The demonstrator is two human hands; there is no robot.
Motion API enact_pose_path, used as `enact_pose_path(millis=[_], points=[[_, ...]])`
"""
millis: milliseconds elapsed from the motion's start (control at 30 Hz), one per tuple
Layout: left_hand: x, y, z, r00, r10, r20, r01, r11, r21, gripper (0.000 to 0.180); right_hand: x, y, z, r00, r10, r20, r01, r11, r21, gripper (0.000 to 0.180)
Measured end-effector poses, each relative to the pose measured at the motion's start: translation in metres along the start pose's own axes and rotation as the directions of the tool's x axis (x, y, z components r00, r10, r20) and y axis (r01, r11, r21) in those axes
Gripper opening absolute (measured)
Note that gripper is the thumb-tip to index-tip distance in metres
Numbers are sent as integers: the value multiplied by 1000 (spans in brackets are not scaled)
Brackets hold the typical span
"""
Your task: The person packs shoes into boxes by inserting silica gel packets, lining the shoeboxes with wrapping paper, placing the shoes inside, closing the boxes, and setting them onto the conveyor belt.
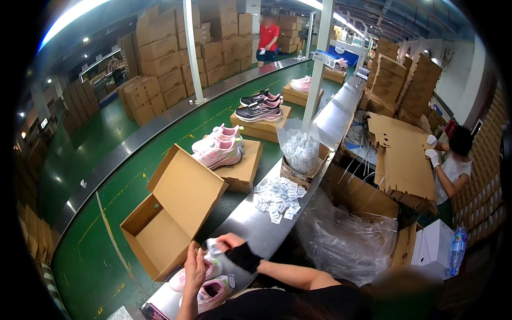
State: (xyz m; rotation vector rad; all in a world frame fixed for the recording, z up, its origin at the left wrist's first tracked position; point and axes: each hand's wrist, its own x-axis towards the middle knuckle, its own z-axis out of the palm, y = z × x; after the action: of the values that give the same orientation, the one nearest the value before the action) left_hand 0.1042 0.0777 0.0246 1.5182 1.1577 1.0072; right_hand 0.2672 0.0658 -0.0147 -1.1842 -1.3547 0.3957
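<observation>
My left hand (195, 269) is raised over a pair of pink sneakers (209, 294), beside the near corner of an open cardboard shoebox (168, 240). Its fingers point upward, loosely extended, and I see nothing in them. Closed around a small white piece (213, 246), perhaps paper or a packet, my right hand (231, 242) comes close to the left fingertips. A dark cuff covers that wrist. The sneakers rest on the metal ledge just below both hands, partly hidden by the left hand and forearm. The shoebox's lid stands raised, and its visible inside is bare cardboard.
Small white packets (278, 196) lie heaped on the metal ledge (242, 229), near a bag-lined carton (300, 154) of more packets. Along the green conveyor (114, 234) stand closed shoeboxes (240, 165) topped with sneakers (220, 149). At right, a gloved person (450, 165) handles flat cardboard (402, 154).
</observation>
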Motion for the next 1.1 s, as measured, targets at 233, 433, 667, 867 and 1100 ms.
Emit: enact_pose_path(millis=[233,433,667,867,1100], points=[[2,10,-2,990,-129,60,142,910,-389,16,-10,-38,29,919,352,178,-394,849,352,12],[0,13,14,994,-39,-102,-10,898,-439,16,-12,-48,54,888,454,68,-437,790,430,16],[-3,22,-10,982,-3,-186,-73,914,-399,12,-12,-56,48,879,446,170,-465,718,518,16],[27,45,-81,759,389,-523,-409,909,82,26,-16,-51,44,908,407,98,-415,845,338,14],[11,65,-127,540,622,-568,-42,693,719,52,-18,-50,41,911,391,130,-412,862,295,15]])
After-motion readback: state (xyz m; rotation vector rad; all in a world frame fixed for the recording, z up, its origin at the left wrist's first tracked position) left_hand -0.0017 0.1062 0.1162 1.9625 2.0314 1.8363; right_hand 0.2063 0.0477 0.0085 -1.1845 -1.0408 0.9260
